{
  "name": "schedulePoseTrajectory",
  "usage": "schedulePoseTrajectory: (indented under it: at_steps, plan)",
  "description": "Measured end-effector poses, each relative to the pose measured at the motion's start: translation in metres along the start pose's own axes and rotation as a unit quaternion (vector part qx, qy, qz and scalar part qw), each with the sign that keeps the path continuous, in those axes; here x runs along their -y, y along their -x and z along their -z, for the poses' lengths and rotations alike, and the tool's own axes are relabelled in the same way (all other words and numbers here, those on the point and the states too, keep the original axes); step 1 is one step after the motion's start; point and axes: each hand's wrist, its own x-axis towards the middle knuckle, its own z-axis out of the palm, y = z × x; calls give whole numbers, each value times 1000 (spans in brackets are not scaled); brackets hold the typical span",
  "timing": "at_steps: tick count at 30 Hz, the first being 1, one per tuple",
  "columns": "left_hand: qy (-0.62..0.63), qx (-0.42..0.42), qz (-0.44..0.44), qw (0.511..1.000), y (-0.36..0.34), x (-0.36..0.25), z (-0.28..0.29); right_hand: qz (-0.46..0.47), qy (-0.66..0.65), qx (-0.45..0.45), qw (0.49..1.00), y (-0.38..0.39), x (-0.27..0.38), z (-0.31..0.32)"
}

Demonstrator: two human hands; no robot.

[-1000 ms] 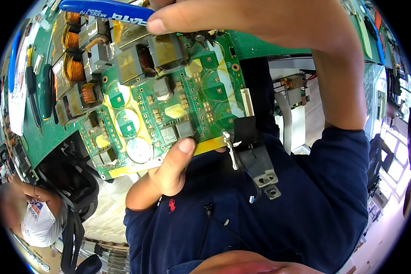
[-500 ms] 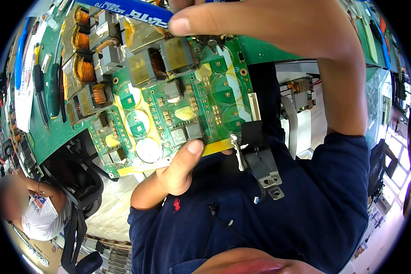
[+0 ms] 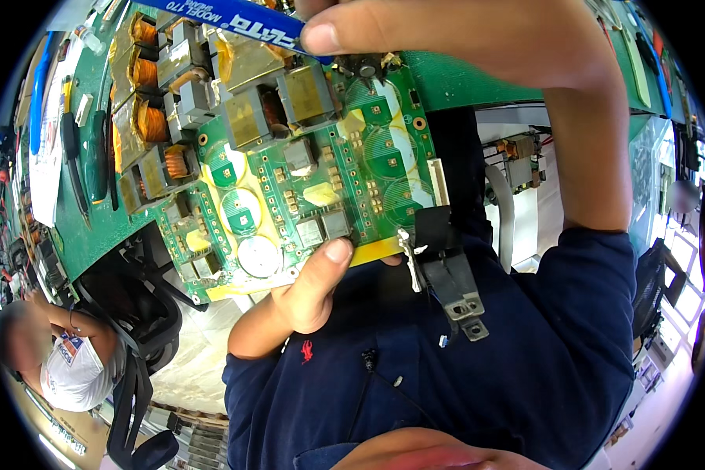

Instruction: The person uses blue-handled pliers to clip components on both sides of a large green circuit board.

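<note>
A green circuit board [image 3: 368, 204] with yellow borders is tilted in front of me. My left hand [image 3: 313, 286] grips its near edge, thumb on top and a fingertip showing beneath. Above the far right part of the board, my right hand [image 3: 368, 35] holds blue-handled wire cutters [image 3: 235, 23]. The dark cutter head [image 3: 366, 70] is by the board's far right corner, partly covered by my hand; its jaw tips are hard to make out. Orange-wound coils [image 3: 150, 121] and boxy transformers [image 3: 251, 117] crowd the far left part. A black bracket [image 3: 450, 282] hangs beside the near right edge.
Across the green bench [image 3: 94, 235] on the left lie a dark green-handled screwdriver [image 3: 97, 157], a black-and-yellow pen-like tool [image 3: 70, 145] and papers. Below it stand a black chair [image 3: 153, 313] and a seated person [image 3: 78, 360]. More electronic parts [image 3: 517, 160] lie at the right.
The board and my left hand have shifted very slightly right. The cutters have moved a little right and toward me, and the second blue handle piece no longer shows beside my right hand.
</note>
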Motion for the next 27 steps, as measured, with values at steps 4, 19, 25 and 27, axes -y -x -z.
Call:
schedulePoseTrajectory:
  at_steps: [4, 19, 25, 27]
  plan:
    - [0, 3, 6, 1000, 0, 1, 2, -31, -74, 68, 994, -5, -5, 14]
    - [-34, 0, -11, 999, -1, 0, 0, 115, -78, 3, 990, 8, -23, 1]
    - [-43, -5, -18, 999, -2, -4, -1, 59, -190, -80, 977, 12, -25, -6]
    - [-33, -6, -15, 999, -3, -3, 0, 12, -194, -111, 975, 19, -26, -6]
